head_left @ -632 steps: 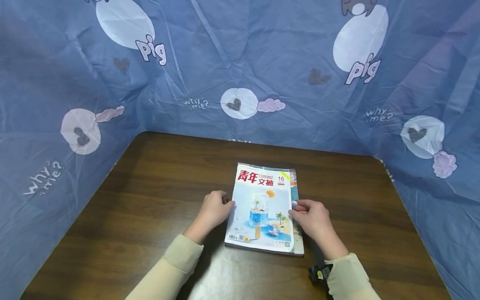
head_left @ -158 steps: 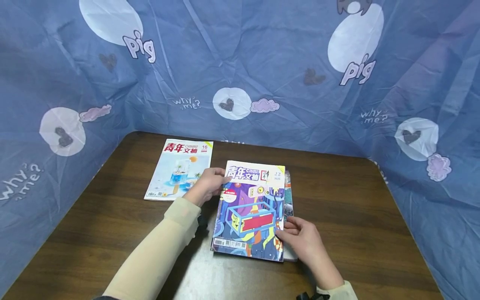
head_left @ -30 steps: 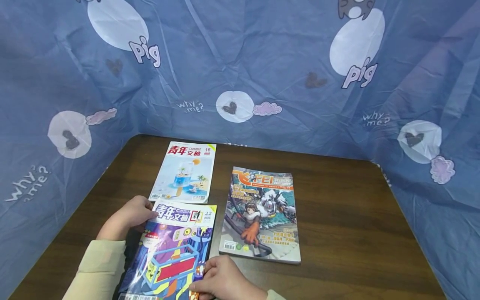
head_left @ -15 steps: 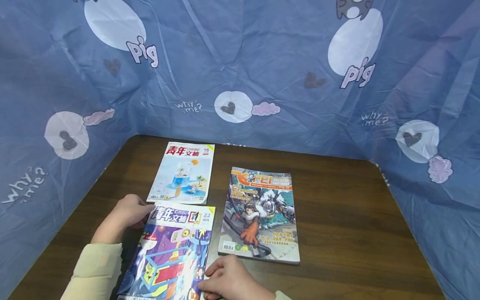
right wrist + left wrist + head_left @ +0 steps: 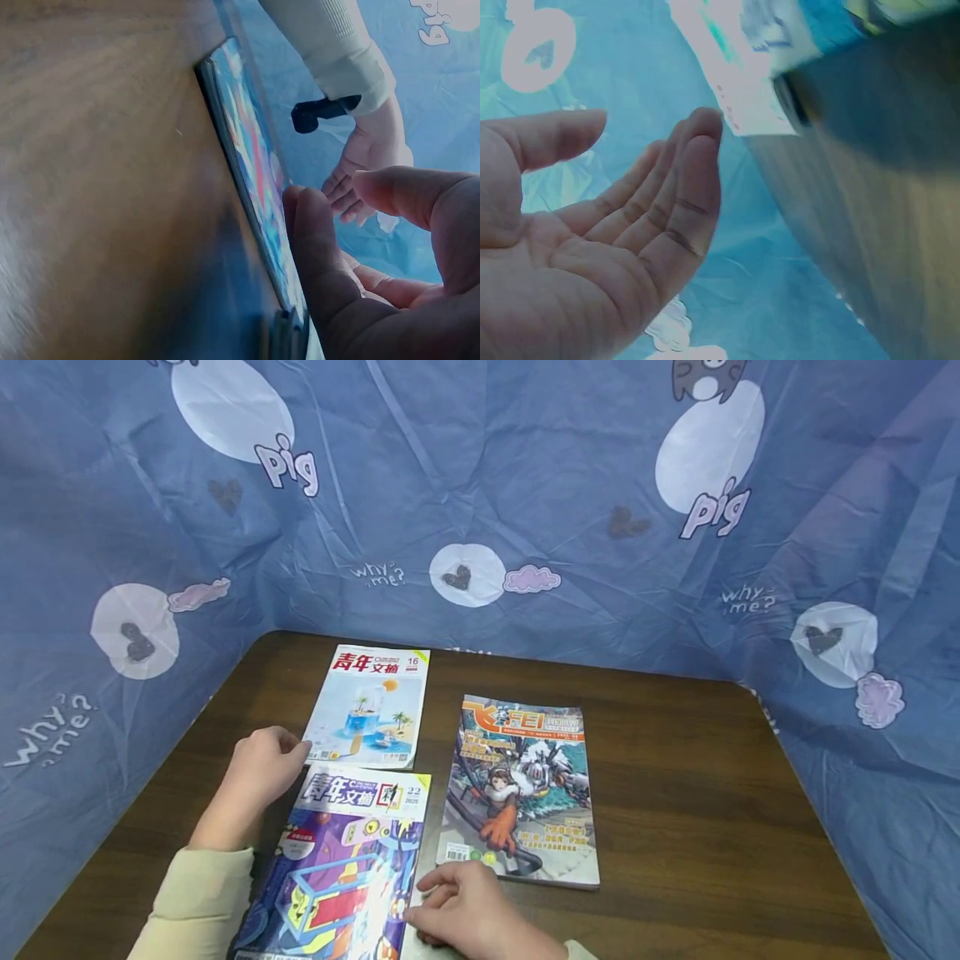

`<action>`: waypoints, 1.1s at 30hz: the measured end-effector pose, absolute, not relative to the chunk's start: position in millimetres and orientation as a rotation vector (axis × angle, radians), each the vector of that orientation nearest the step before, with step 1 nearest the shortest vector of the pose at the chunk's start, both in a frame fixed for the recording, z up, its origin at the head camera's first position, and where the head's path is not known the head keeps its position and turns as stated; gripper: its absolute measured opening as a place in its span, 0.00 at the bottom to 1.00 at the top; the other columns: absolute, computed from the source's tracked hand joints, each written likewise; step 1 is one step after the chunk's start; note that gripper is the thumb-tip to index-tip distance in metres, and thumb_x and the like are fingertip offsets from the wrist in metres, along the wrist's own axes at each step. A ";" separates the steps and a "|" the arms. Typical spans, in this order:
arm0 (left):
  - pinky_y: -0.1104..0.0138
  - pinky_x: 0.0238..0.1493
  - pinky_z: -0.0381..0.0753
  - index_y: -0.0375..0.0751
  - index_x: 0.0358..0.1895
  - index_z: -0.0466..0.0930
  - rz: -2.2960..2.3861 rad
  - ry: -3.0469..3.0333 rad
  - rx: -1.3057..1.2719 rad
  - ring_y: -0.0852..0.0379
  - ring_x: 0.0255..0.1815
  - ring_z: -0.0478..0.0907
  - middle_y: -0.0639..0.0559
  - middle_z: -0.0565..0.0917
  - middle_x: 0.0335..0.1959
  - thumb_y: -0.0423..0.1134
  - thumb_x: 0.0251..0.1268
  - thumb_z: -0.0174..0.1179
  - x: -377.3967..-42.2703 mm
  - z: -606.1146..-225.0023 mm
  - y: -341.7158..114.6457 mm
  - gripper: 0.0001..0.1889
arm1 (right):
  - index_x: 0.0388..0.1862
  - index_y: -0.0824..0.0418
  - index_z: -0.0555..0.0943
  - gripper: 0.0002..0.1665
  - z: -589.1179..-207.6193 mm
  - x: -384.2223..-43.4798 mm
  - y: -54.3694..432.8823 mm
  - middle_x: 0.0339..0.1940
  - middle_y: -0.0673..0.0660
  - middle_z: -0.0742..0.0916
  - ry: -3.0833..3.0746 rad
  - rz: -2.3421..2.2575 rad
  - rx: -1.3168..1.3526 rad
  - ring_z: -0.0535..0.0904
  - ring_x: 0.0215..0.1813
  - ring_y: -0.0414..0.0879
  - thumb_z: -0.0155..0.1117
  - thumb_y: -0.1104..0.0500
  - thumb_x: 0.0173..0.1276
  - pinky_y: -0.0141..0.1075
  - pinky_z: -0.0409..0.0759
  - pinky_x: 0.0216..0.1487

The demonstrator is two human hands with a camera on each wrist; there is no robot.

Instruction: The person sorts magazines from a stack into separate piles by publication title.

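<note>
A magazine with a purple, colourful cover (image 5: 337, 868) lies on the table at the front left. My left hand (image 5: 258, 772) hovers by its upper left corner, thumb and fingers apart; in the left wrist view the palm is bare. Beside the magazine's right edge is my right hand (image 5: 468, 914), its thumb spread from the fingers and nothing held in the right wrist view. Behind lies a magazine with a pale blue ice-pop cover (image 5: 367, 710), its lower left corner overlapped by my left fingertips. A comic-style magazine (image 5: 521, 789) lies to the right.
The brown wooden table (image 5: 690, 802) has rounded back corners. A blue patterned cloth (image 5: 600, 560) hangs behind it and along both sides. A black wrist strap mount (image 5: 322, 112) sits at the left sleeve.
Both hands have let go of the purple magazine, which now lies flat. My left hand has risen slightly toward the ice-pop magazine; my right hand has drawn a little to the right.
</note>
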State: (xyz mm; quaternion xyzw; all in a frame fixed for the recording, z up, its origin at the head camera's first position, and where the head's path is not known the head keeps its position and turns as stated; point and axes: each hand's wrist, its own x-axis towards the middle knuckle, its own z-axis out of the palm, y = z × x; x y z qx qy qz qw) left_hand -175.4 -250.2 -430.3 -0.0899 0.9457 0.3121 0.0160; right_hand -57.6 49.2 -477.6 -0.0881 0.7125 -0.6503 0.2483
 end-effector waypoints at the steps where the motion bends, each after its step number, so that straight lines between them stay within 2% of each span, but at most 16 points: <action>1: 0.44 0.42 0.82 0.19 0.50 0.76 0.994 2.955 -0.272 0.35 0.39 0.78 0.25 0.80 0.42 0.41 0.73 0.57 -174.8 -428.6 -246.5 0.21 | 0.43 0.71 0.83 0.14 -476.2 -58.8 50.9 0.24 0.56 0.88 1.969 -1.763 -0.252 0.82 0.23 0.38 0.74 0.66 0.61 0.27 0.77 0.26; 7: 0.45 0.46 0.81 0.21 0.55 0.76 1.105 3.005 -0.214 0.36 0.42 0.79 0.27 0.81 0.46 0.41 0.74 0.57 -174.5 -423.2 -223.7 0.21 | 0.45 0.71 0.84 0.16 -467.5 -68.3 63.8 0.29 0.52 0.89 2.081 -1.753 -0.293 0.84 0.29 0.39 0.74 0.62 0.62 0.28 0.79 0.30; 15: 0.51 0.38 0.80 0.24 0.50 0.80 1.220 3.034 -0.053 0.43 0.37 0.81 0.35 0.85 0.39 0.38 0.72 0.58 -175.9 -419.0 -191.9 0.17 | 0.49 0.76 0.82 0.20 -457.5 -84.4 86.0 0.36 0.58 0.89 2.089 -1.866 -0.255 0.87 0.37 0.46 0.73 0.63 0.64 0.30 0.82 0.36; 20: 0.53 0.37 0.80 0.26 0.49 0.82 1.290 3.024 0.024 0.45 0.36 0.81 0.39 0.85 0.37 0.37 0.71 0.60 -176.5 -420.0 -169.1 0.14 | 0.51 0.77 0.80 0.21 -454.2 -94.3 101.5 0.40 0.61 0.89 2.151 -1.964 -0.217 0.87 0.41 0.49 0.74 0.65 0.64 0.32 0.84 0.39; 23: 0.55 0.37 0.80 0.27 0.47 0.82 1.354 3.006 0.074 0.47 0.35 0.81 0.42 0.85 0.36 0.36 0.70 0.60 -175.1 -422.7 -155.5 0.13 | 0.51 0.78 0.79 0.21 -450.4 -100.2 110.8 0.40 0.63 0.88 2.161 -2.032 -0.156 0.88 0.40 0.54 0.74 0.66 0.64 0.36 0.85 0.40; 27: 0.58 0.35 0.81 0.28 0.45 0.83 1.457 2.981 0.144 0.50 0.32 0.81 0.45 0.85 0.32 0.33 0.67 0.61 -172.5 -425.5 -137.5 0.10 | 0.50 0.77 0.80 0.20 -446.4 -109.1 123.7 0.39 0.62 0.88 2.237 -2.080 -0.080 0.87 0.40 0.55 0.75 0.67 0.63 0.37 0.85 0.43; 33: 0.59 0.34 0.81 0.29 0.43 0.84 1.586 2.939 0.177 0.53 0.30 0.81 0.46 0.85 0.32 0.30 0.64 0.64 -170.5 -428.7 -110.1 0.08 | 0.48 0.73 0.84 0.17 -445.1 -118.3 149.4 0.43 0.64 0.88 2.431 -2.061 0.036 0.87 0.44 0.52 0.76 0.68 0.62 0.32 0.83 0.45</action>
